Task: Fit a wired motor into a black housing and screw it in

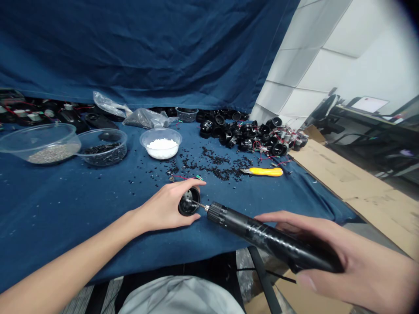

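Observation:
My left hand [170, 203] is wrapped round a round black plastic housing [183, 210], its open side turned to the right. A red wire with a small green circuit board [199, 177] shows just behind that hand. In my right hand [340, 253] lies a black electric screwdriver [258, 233], slanting up to the left. Its thin bit reaches into the housing's opening; whether the tip sits on a screw is too small to tell.
Tubs of white pieces [162, 148], black parts [103, 150] and greyish screws [54, 152] stand behind to the left. Small black pieces [219, 163] lie scattered beside a yellow-handled cutter [265, 172]. Black housings [242, 135] are piled at the back right. Cardboard [376, 192] borders the right edge.

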Demonstrator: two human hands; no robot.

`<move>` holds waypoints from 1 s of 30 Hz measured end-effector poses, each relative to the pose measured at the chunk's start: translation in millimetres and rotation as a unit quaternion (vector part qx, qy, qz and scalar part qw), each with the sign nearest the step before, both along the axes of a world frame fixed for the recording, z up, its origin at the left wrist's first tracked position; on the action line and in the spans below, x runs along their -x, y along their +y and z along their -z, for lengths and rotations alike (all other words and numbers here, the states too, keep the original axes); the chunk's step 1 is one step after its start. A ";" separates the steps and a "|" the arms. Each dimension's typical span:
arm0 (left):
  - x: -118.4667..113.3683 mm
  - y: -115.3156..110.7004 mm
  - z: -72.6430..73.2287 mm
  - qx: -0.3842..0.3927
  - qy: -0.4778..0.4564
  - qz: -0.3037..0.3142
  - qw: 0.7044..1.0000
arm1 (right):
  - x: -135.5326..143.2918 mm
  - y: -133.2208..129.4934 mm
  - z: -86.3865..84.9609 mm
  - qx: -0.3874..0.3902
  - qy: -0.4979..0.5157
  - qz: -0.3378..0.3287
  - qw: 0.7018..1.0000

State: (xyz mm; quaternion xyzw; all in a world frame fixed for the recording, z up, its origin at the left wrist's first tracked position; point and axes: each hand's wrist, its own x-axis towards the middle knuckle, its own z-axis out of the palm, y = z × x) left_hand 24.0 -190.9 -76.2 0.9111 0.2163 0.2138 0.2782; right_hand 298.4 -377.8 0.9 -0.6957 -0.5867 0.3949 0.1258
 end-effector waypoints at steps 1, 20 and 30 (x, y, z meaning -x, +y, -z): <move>0.1 -0.4 -0.2 0.000 0.001 0.002 1.000 | 0.6 1.4 -0.2 0.003 -0.003 0.001 1.000; 0.5 -3.9 1.1 -0.025 0.011 0.024 0.999 | -4.5 6.4 10.2 0.003 -0.036 -0.054 0.998; 0.4 -3.4 1.2 -0.031 0.015 0.034 0.999 | -5.2 6.7 10.4 -0.017 -0.051 -0.072 0.996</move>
